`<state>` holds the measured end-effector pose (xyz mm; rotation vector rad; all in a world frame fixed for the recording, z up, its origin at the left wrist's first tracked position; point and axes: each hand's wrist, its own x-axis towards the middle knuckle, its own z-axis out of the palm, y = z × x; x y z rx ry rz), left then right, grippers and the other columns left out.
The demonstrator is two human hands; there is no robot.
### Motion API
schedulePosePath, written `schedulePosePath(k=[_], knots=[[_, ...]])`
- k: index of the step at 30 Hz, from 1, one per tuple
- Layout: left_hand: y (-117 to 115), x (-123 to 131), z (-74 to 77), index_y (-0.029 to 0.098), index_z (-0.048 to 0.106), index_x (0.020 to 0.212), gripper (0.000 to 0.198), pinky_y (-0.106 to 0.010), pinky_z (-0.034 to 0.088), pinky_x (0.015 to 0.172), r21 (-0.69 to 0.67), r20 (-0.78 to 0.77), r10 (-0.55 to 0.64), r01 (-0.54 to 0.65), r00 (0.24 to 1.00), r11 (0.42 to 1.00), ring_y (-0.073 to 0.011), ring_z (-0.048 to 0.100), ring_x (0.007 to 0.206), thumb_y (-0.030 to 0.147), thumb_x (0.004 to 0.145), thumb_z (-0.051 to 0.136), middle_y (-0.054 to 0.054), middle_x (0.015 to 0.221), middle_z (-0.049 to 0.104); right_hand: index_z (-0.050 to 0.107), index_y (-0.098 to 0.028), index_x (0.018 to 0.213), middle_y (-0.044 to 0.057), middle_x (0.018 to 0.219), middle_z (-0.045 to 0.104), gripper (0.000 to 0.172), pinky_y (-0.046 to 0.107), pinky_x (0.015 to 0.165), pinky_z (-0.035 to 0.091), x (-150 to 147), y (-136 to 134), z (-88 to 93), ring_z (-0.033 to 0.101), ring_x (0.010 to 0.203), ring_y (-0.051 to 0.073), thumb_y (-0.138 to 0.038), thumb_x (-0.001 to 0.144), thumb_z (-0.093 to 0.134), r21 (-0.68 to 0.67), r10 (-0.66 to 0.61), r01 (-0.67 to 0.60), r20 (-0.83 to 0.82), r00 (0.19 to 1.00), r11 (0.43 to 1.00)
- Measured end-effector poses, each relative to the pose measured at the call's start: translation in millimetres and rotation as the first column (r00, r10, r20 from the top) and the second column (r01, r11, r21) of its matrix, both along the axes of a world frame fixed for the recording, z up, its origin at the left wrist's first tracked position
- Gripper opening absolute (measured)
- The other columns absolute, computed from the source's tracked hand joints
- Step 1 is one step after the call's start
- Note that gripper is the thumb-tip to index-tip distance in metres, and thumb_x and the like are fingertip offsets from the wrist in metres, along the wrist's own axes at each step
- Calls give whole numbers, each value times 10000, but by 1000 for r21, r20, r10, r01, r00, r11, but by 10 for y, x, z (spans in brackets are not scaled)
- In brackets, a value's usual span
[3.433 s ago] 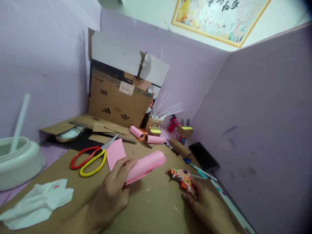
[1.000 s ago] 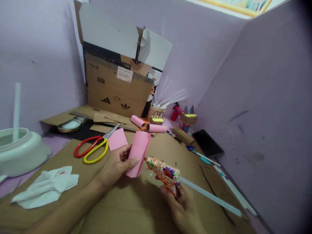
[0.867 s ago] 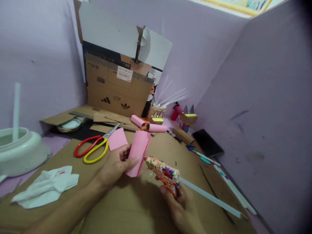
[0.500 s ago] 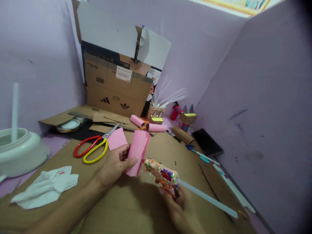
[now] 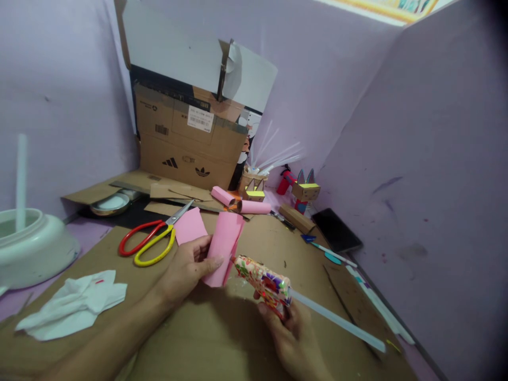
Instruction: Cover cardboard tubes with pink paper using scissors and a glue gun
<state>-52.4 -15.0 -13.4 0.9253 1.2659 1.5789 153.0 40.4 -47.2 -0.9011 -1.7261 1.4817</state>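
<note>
My left hand [image 5: 195, 266] is closed round a rolled pink paper tube [image 5: 224, 243], thumb across its front, with an open paper edge along its right side. In my right hand [image 5: 288, 323] is a hot glue gun [image 5: 264, 280] covered in a floral pattern. Its nozzle points left, at or very close to the tube's paper edge; contact is hard to make out. A long translucent glue stick [image 5: 337, 320] sticks out of the gun's back. Behind my left hand lies a flat piece of pink paper [image 5: 190, 225].
Scissors [image 5: 154, 241] with red and yellow handles lie left, above a crumpled white tissue [image 5: 75, 304]. A white pot [image 5: 35, 248] stands far left. Behind are pink rolls [image 5: 254, 207], a cardboard box [image 5: 190, 137], and small cardboard figures [image 5: 306, 191]. A dark tablet [image 5: 337, 230] rests right.
Almost nothing differs. Both hands keep their hold on the paper tube and the glue gun, and the view has shifted very slightly.
</note>
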Motion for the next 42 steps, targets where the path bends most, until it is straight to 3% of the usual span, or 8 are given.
schedulePosePath(k=[6,12,19,26,32,42], knots=[[-4,-8,12,128,630,1075,460,-305,501,749,8,-3,7,-7,1000,1000,-253,638,922,319,674,749,-90,1005,707,696,-157,1003,113,914,735,368,344,823,532,24,35,-68,680,905,278,-459,806,622,-2,69,-69,-8,998,998],[-12,-3,44,125,639,1057,450,-313,500,731,8,-5,21,-20,1000,1000,-255,638,895,322,667,750,-93,987,707,687,-175,1058,116,998,724,356,350,844,522,8,21,-103,672,925,279,-421,808,626,59,52,-51,-29,998,997],[-16,-28,67,133,658,1007,403,-288,481,750,35,-23,66,-65,998,997,-226,623,878,282,644,753,-63,940,711,709,-154,1015,125,949,725,367,367,828,527,77,33,-206,673,914,302,-422,768,669,34,-2,0,71,997,999],[5,-23,127,125,655,957,369,-280,473,718,41,-25,88,-87,996,995,-213,607,835,295,641,740,-55,877,699,725,-189,986,100,928,732,319,349,799,538,38,2,-188,679,892,293,-408,764,661,69,16,-17,23,1000,997],[9,-30,160,127,639,880,328,-261,447,646,45,-23,122,-120,992,992,-185,583,742,298,621,746,-32,785,664,730,-191,914,112,961,727,303,378,861,514,26,-74,-207,657,961,314,-419,718,698,63,-130,126,59,990,990],[10,-71,101,110,606,1016,439,-299,475,726,32,-135,137,-134,981,991,-212,599,837,373,671,672,-76,929,665,720,-166,898,113,929,734,394,361,816,533,12,-107,-158,669,915,302,-512,715,675,63,-113,110,42,993,992]])
